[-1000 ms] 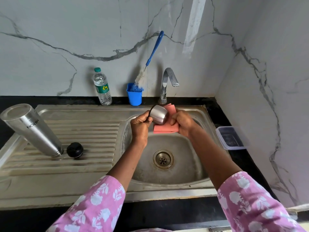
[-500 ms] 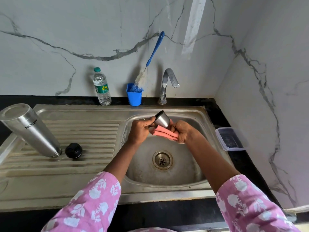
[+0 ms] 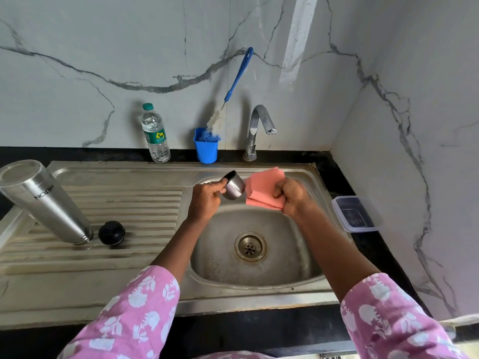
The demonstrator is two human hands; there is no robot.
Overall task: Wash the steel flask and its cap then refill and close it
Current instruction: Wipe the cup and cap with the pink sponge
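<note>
since half a second ago the two hands have drawn apart: the pink cloth, which was tucked under the steel cap between both hands, now sits to the cap's right, and the cap's dark open mouth is turned up and towards the back left.

the left hand pinches the steel cap at its rim, thumb on top and fingers curled beneath, holding it above the back edge of the sink basin. the right hand is a closed fist around the folded pink cloth, whose free end fans out towards the cap. cloth and cap are just beside each other; whether they touch cannot be told. both hands look wet.

the steel flask stands mouth down on the ribbed drainboard at the far left, its base uppermost and its lettering upside down. a black stopper lies just beside its mouth, on the same ribs.

along the back ledge, a water bottle with a green top stands left of a blue holder, from which a bottle brush with a blue handle leans against the marble wall. the tap rises right of the holder, with no water visible at its spout. a lidded plastic container sits on the dark counter right of the basin. the drain lies in the basin floor, below the hands. pink floral sleeves fill the lower corners.
</note>
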